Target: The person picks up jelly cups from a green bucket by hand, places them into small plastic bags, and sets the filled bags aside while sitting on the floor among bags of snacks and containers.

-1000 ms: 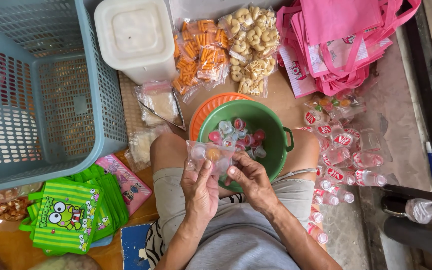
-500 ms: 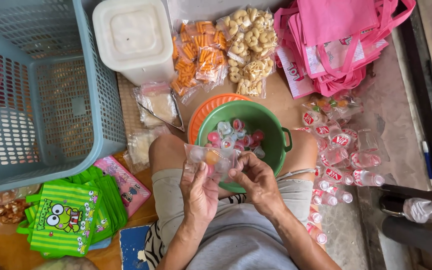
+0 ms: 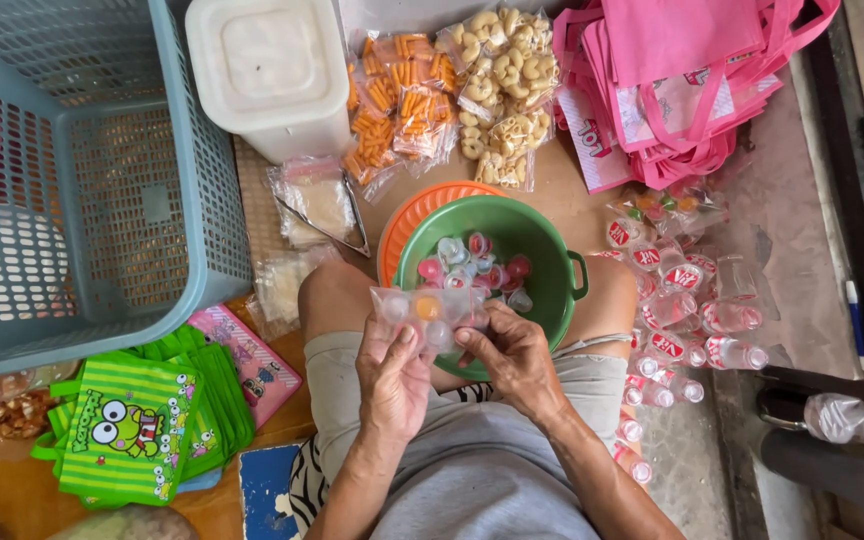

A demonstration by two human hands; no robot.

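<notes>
My left hand and right hand met over my lap, and the fingers of both were closed on one small clear plastic bag. The left thumb and fingers pinched its left end; the right fingertips gripped its right edge, near the bag's mouth. The bag was transparent and crinkled, held roughly level, just above my knees and in front of the green bowl. Inside it I could see several small round jelly cups: one orange, the others pale or clear. How many it held I could not tell.

The green bowl rested between my knees and contained more loose jelly cups in pink, red and clear. It sat nested in an orange bowl, of which only the left rim showed.

Beyond the bowls lay packets of orange stick snacks and packets of pale curled snacks, touching one another. A white lidded tub stood to their left, with flat clear packets just below it. A blue mesh basket filled the left side. Green striped cartoon-frog bags lay stacked at lower left, beside a pink packet. Pink tote bags were piled at upper right, and small capped bottles lay clustered on the floor to my right.
</notes>
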